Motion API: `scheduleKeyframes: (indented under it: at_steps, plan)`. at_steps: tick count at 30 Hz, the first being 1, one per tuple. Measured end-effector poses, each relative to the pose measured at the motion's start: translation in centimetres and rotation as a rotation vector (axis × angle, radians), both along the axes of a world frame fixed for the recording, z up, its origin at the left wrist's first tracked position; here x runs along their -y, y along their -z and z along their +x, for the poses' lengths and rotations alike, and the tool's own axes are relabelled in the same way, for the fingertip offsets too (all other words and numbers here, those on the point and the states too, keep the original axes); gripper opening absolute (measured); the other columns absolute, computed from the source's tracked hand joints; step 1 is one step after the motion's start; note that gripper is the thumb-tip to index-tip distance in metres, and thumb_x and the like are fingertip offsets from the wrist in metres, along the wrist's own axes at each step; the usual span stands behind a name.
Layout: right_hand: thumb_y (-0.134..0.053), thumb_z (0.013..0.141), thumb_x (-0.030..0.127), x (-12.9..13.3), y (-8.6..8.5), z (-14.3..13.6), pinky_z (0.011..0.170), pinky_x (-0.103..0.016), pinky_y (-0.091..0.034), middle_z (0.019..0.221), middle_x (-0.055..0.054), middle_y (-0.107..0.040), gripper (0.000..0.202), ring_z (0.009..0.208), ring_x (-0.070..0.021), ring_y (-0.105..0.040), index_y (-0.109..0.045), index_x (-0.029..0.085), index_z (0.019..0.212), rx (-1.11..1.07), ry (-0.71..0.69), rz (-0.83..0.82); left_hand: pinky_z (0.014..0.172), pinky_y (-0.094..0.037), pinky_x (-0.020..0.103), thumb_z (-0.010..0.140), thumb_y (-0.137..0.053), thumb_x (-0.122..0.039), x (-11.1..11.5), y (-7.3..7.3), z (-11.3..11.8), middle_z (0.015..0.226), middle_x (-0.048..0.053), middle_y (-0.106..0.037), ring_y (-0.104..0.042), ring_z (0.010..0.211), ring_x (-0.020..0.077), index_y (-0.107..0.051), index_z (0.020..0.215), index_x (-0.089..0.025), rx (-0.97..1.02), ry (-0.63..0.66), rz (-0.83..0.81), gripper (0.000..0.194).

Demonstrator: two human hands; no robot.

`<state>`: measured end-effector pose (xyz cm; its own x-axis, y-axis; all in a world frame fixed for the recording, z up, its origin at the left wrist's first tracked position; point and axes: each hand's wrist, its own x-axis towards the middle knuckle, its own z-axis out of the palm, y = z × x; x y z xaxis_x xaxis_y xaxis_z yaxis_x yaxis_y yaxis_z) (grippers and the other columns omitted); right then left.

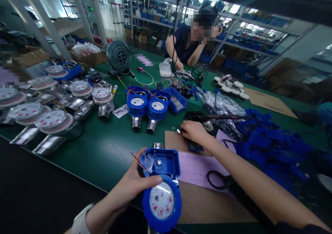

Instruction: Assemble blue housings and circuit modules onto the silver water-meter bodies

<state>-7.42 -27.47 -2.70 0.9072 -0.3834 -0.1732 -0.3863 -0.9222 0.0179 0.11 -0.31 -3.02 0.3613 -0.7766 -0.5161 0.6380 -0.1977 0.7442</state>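
Note:
My left hand (pixel 135 178) is wrapped round a blue water meter (pixel 162 199), the thumb across its front. The meter's upper box is uncovered, showing a brass screw, and thin coloured wires (pixel 140 163) stick out on its left. Over a sheet of cardboard (pixel 172 138), my right hand (pixel 193 132) has its fingers curled together. A small white piece (pixel 178 131) shows at its fingertips; what the fingers grip is hidden. Just below that hand lies a dark circuit board (pixel 195 146). Two more blue water meters (pixel 136 102) stand side by side beyond, with wires at their boxes.
A blue tray (pixel 177 104) of screws sits behind. Several unpainted meters (pixel 54 121) crowd the left. Black-handled scissors (pixel 218 180) lie on pink paper (pixel 197 168). Blue parts (pixel 269 147) and plastic bags (pixel 220 106) fill the right. Another person (pixel 186 43) sits across the table.

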Motion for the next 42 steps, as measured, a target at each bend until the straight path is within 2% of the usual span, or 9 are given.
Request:
scheduleKeyframes:
  at_steps: [5, 7, 9, 11, 13, 15, 18, 28, 42]
  plan:
    - [-0.044, 0.086, 0.019, -0.3, -2.2, -0.7, 0.072, -0.028, -0.048, 0.094, -0.008, -0.065, 0.017, 0.085, -0.0179, -0.062, -0.055, 0.016, 0.098, 0.394, 0.119, 0.070, 0.085, -0.045, 0.043, 0.054, -0.082, -0.023, 0.3, 0.1, -0.2, 0.099, 0.009, -0.068, -0.064, 0.089, 0.0273, -0.042, 0.118, -0.024, 0.012, -0.031, -0.015, 0.076]
    - [-0.045, 0.086, 0.022, -1.7, -3.9, -1.0, 0.068, -0.029, -0.051, 0.094, -0.006, -0.066, 0.014, 0.079, -0.0162, -0.063, -0.052, 0.019, 0.098, 0.715, 0.140, 0.308, 0.084, -0.044, 0.041, 0.052, -0.083, -0.021, 0.4, 0.1, -0.1, 0.095, 0.007, -0.068, -0.064, 0.087, 0.0264, -0.043, 0.116, -0.024, -0.003, -0.038, -0.012, 0.075]
    - [-0.054, 0.082, 0.025, -3.4, -5.9, -1.2, 0.065, -0.030, -0.053, 0.090, -0.003, -0.067, 0.013, 0.074, -0.0164, -0.065, -0.053, 0.023, 0.095, 0.959, 0.084, 0.695, 0.084, -0.044, 0.041, 0.051, -0.083, -0.019, 0.4, 0.0, 0.0, 0.092, 0.006, -0.068, -0.063, 0.087, 0.0261, -0.045, 0.113, -0.023, -0.012, -0.031, -0.023, 0.073]
    - [-0.060, 0.079, 0.024, -5.1, -7.5, -1.3, 0.066, -0.032, -0.054, 0.087, -0.002, -0.069, 0.012, 0.076, -0.0177, -0.066, -0.057, 0.025, 0.091, 0.864, -0.046, 1.013, 0.083, -0.044, 0.040, 0.052, -0.083, -0.019, 0.4, -0.1, 0.1, 0.092, 0.006, -0.067, -0.063, 0.086, 0.0260, -0.046, 0.110, -0.023, -0.019, -0.025, -0.048, 0.069]
    - [-0.059, 0.080, 0.022, -6.3, -8.4, -1.2, 0.070, -0.033, -0.054, 0.087, -0.002, -0.070, 0.008, 0.081, -0.0184, -0.067, -0.062, 0.024, 0.087, 0.573, -0.209, 1.136, 0.082, -0.044, 0.040, 0.052, -0.082, -0.019, 0.5, -0.2, 0.1, 0.092, 0.006, -0.066, -0.062, 0.086, 0.0258, -0.047, 0.109, -0.022, -0.020, -0.028, -0.059, 0.067]
    - [-0.055, 0.082, 0.018, -6.9, -8.5, -0.8, 0.075, -0.031, -0.053, 0.090, -0.001, -0.070, 0.012, 0.084, -0.0171, -0.066, -0.065, 0.023, 0.088, 0.335, -0.363, 1.100, 0.082, -0.044, 0.039, 0.051, -0.081, -0.018, 0.5, -0.2, 0.1, 0.091, 0.005, -0.066, -0.062, 0.086, 0.0253, -0.046, 0.109, -0.022, -0.016, -0.028, -0.052, 0.067]
    - [-0.052, 0.084, 0.014, -6.9, -7.7, -0.3, 0.075, -0.026, -0.051, 0.090, 0.000, -0.070, 0.018, 0.082, -0.0139, -0.065, -0.065, 0.021, 0.094, 0.221, -0.485, 0.978, 0.083, -0.044, 0.039, 0.053, -0.080, -0.016, 0.6, -0.3, 0.1, 0.090, 0.004, -0.066, -0.062, 0.087, 0.0247, -0.045, 0.109, -0.022, -0.011, -0.021, -0.048, 0.067]
    - [-0.059, 0.083, 0.025, -7.3, -6.1, -0.8, 0.058, -0.019, -0.047, 0.073, 0.001, -0.066, 0.007, 0.062, -0.0104, -0.062, -0.063, 0.020, 0.086, 0.383, -0.345, 0.785, 0.082, -0.045, 0.039, 0.053, -0.080, -0.020, 0.6, -0.4, 0.0, 0.091, 0.004, -0.066, -0.063, 0.085, 0.0242, -0.040, 0.114, -0.021, 0.001, 0.002, -0.020, 0.073]
    - [-0.056, 0.086, 0.019, -7.9, -6.3, -1.3, 0.061, -0.020, -0.042, 0.076, -0.001, -0.066, 0.008, 0.068, -0.0104, -0.059, -0.062, 0.014, 0.090, 0.466, -0.480, 0.636, 0.080, -0.046, 0.032, 0.056, -0.081, -0.021, 0.5, -0.3, 0.2, 0.096, 0.003, -0.066, -0.061, 0.084, 0.0176, -0.036, 0.117, -0.022, 0.001, 0.044, -0.026, 0.076]
